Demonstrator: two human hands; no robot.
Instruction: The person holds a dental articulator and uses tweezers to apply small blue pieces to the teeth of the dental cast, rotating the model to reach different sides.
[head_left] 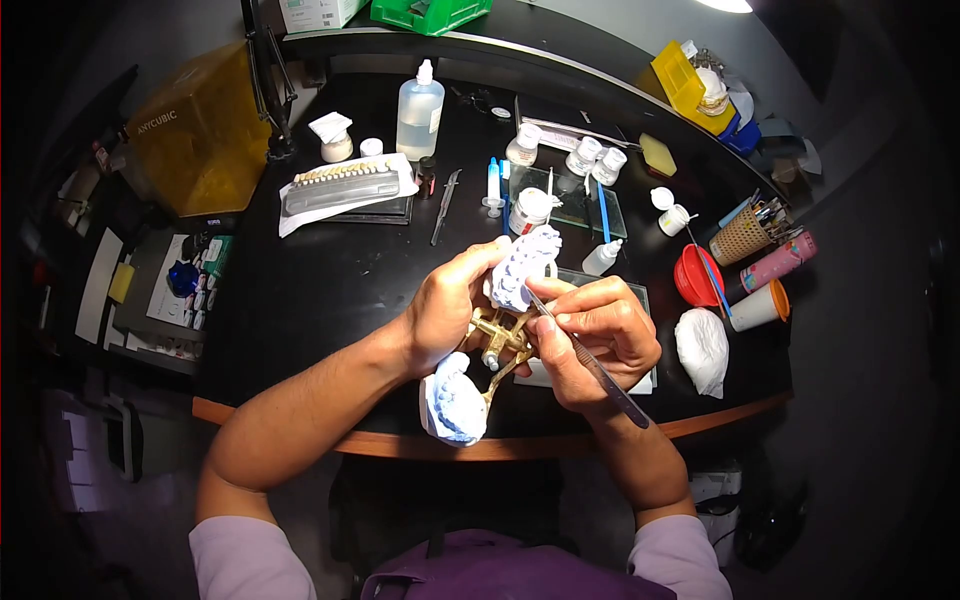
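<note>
A brass hinged articulator [497,334] stands opened out above the desk's front edge, with a pale blue-white dental cast [522,268] at its upper end and a second cast [457,402] at its lower end. My left hand [447,300] is closed round the articulator and the left side of the upper cast. In a pinch, my right hand [598,340] holds a dark metal instrument [610,382], slanting down to the right. Its tip is at the right lower side of the upper cast; the exact contact is too small to tell.
Behind my hands are a white jar [531,210], a syringe [493,186], a dropper bottle [602,257] and a large clear bottle [420,112]. A shade guide [340,187] lies left, beside a scalpel [446,207]. On the right are a red bowl [697,277] and a white bag [702,352].
</note>
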